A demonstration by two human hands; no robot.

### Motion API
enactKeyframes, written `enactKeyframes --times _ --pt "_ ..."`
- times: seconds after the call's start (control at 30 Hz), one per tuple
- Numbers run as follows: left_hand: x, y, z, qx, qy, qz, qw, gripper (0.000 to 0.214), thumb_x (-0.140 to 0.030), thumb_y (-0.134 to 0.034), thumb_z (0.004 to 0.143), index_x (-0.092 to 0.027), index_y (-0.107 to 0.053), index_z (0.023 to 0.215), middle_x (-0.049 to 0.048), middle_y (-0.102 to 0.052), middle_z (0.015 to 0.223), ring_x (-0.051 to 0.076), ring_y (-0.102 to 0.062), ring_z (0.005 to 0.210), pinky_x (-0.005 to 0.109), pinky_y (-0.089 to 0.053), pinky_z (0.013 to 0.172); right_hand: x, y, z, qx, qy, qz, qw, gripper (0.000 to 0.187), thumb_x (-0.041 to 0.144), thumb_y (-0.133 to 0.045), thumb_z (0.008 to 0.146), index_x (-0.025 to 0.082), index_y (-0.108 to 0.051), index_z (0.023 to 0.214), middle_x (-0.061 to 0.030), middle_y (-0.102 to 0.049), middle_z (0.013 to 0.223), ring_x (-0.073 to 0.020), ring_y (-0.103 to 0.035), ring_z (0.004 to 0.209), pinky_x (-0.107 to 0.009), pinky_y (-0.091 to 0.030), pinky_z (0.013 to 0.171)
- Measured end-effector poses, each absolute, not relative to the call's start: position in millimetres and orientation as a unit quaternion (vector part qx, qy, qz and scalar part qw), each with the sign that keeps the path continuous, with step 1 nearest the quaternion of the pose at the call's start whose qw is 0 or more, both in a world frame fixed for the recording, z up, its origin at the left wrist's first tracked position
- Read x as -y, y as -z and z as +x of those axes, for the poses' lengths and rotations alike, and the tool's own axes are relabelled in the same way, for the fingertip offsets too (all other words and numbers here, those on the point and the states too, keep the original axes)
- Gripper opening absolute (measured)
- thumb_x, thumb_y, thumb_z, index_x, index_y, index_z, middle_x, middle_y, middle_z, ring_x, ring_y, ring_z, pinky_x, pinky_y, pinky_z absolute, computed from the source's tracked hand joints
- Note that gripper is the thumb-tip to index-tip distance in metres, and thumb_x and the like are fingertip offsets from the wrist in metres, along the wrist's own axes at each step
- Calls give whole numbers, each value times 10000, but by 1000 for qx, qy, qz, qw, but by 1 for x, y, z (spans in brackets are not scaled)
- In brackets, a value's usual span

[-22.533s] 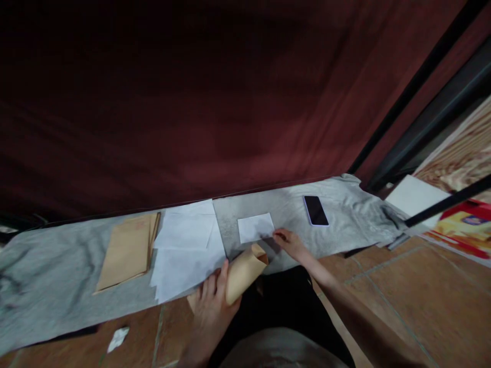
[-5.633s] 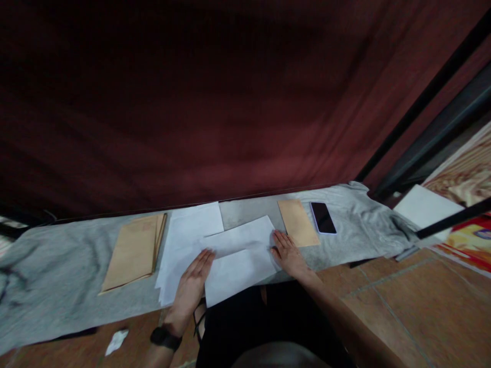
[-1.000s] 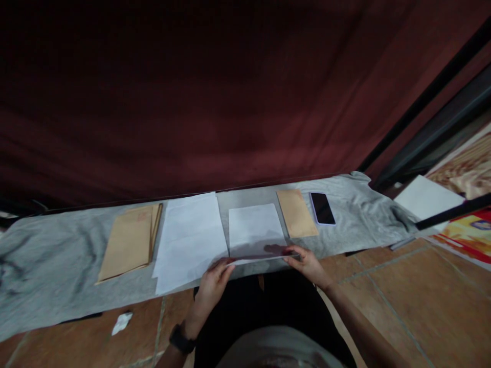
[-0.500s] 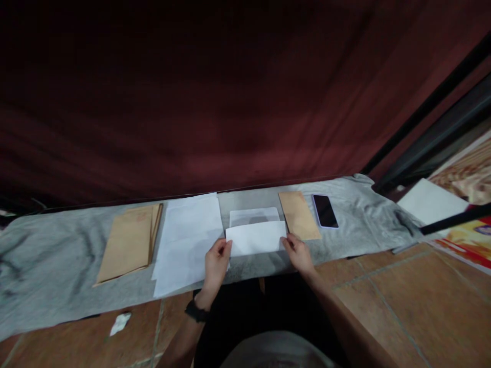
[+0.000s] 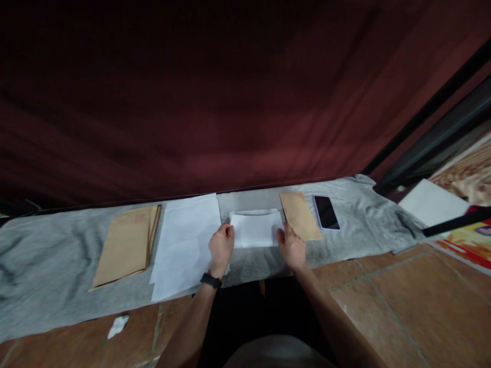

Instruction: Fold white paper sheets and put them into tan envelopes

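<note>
A folded white sheet of paper (image 5: 256, 231) is held by its two short ends, low over the grey cloth. My left hand (image 5: 221, 248), with a black band on the wrist, pinches its left end. At the right end, my right hand (image 5: 291, 248) grips the paper between thumb and fingers, close to a brown envelope (image 5: 301, 217). Another white folded paper shows only as a thin strip behind the held sheet's top edge. Left of my left hand lies a stack of white paper sheets (image 5: 184, 240).
Brown envelopes (image 5: 125, 245) lie stacked at the left on the grey cloth (image 5: 49, 271). A phone (image 5: 326, 212) rests right of the single envelope. Behind the cloth hangs a dark red curtain (image 5: 230, 128). A crumpled white scrap (image 5: 118, 326) is on the tiled floor.
Both hands have moved the folded paper away from my body, so it now covers most of the white paper behind it. My left hand has turned further over its end.
</note>
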State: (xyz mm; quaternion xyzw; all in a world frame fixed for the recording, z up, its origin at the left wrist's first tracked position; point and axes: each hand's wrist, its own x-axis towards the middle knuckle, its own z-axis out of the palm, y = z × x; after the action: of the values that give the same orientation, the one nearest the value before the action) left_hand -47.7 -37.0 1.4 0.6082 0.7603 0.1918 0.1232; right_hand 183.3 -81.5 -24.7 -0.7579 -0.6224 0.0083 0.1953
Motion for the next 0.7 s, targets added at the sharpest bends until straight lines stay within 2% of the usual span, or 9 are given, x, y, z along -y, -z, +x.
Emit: enactKeyframes --times 0.13,0.3,0.37,0.47,0.57,0.7 --pt "30 -4 -42 -771 -144 613 93 295 -353 -449 992 -221 -702 1063 72 -762 870 197 -681 742 269 -380 631 82 28 182 627 -13 -755 193 440 372 -358 1033 180 -451 1418 -153 -690 1119 -213 -711 775 -298 -527 665" --pt "21 -2 -40 -769 -108 626 65 325 -344 -408 1005 -200 -689 1080 107 -761 885 215 -702 776 279 -399 643 85 30 179 627 -7 -757 182 423 365 -358 1032 181 -495 1387 -146 -640 1112 -212 -680 770 -304 -523 641" --pt "18 0 -40 -758 -98 642 61 332 -336 -400 1009 -192 -684 1103 115 -759 894 213 -706 791 275 -412 658 86 30 177 632 -7 -749 199 406 335 -357 1030 180 -521 1368 -145 -626 1105 -227 -667 830 -324 -537 698" --pt "16 3 -40 -750 -88 653 56 339 -334 -395 1011 -183 -680 1117 121 -758 919 210 -708 807 272 -432 679 85 31 172 658 -5 -717 230 401 303 -363 1022 166 -540 1354 -174 -609 1174 -294 -620 1033 -425 -533 868" --pt "15 6 -40 -746 -81 659 52 343 -330 -386 1013 -176 -676 1112 124 -759 931 212 -711 814 272 -442 683 82 31 163 705 -2 -662 255 422 291 -394 1013 176 -504 1404 -179 -545 1375 -327 -530 1228 -499 -467 1007" --pt "13 8 -40 -739 -81 667 53 340 -326 -377 1017 -180 -665 1124 120 -759 940 205 -711 814 268 -451 694 78 38 150 750 -10 -612 252 488 295 -420 1013 211 -412 1495 -120 -411 1561 -311 -392 1413 -507 -367 1127"
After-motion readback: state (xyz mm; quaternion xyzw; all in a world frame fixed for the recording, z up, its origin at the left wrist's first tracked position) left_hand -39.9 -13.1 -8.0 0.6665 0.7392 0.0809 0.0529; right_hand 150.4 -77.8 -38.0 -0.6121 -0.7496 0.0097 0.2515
